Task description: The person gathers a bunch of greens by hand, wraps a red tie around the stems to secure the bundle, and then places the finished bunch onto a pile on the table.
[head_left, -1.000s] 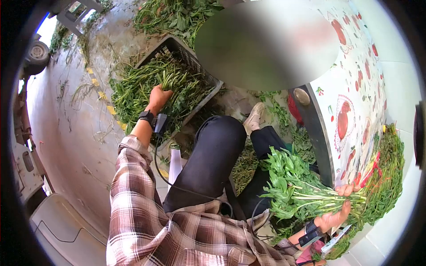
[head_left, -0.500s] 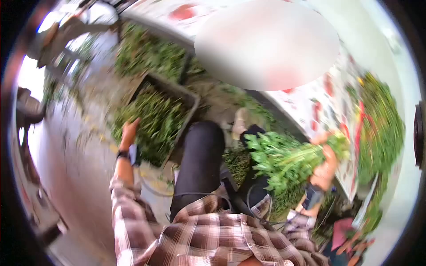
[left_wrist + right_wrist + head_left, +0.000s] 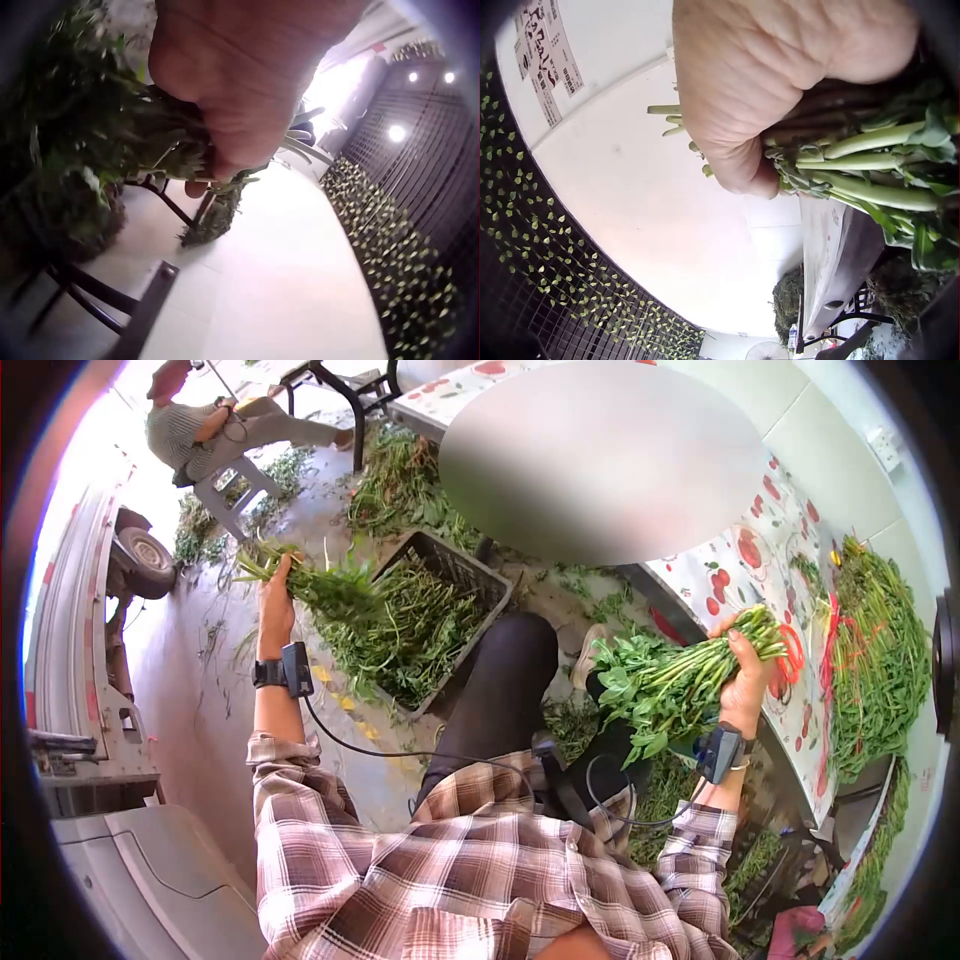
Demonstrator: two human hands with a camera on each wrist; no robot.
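In the head view my left hand [image 3: 276, 608] is raised at the left, gripping a bunch of leafy greens [image 3: 338, 596] by its stems. The leaves trail right, overlapping the black plastic crate [image 3: 497, 588] full of similar greens. My right hand [image 3: 743, 682] grips a thicker bunch of leafy greens [image 3: 655, 685] at the table edge, leaves toward my knees. A red loop [image 3: 792, 656] shows by its cut stem ends. The left wrist view has greens [image 3: 150, 139] below the curled hand. Pale green stems [image 3: 881, 161] run out of my grip in the right wrist view.
A table with a red-patterned cloth [image 3: 716, 582] stands right. Beyond it is a tall heap of greens [image 3: 878, 670] with red ties [image 3: 830, 660]. Loose greens [image 3: 395, 480] lie on the floor. A seated person [image 3: 205, 435] is at far left, near a vehicle [image 3: 100, 650].
My left hand has come up out of the crate and moved left, now holding greens. My right hand keeps its bunch, raised slightly. The head view has turned, bringing the seated person in.
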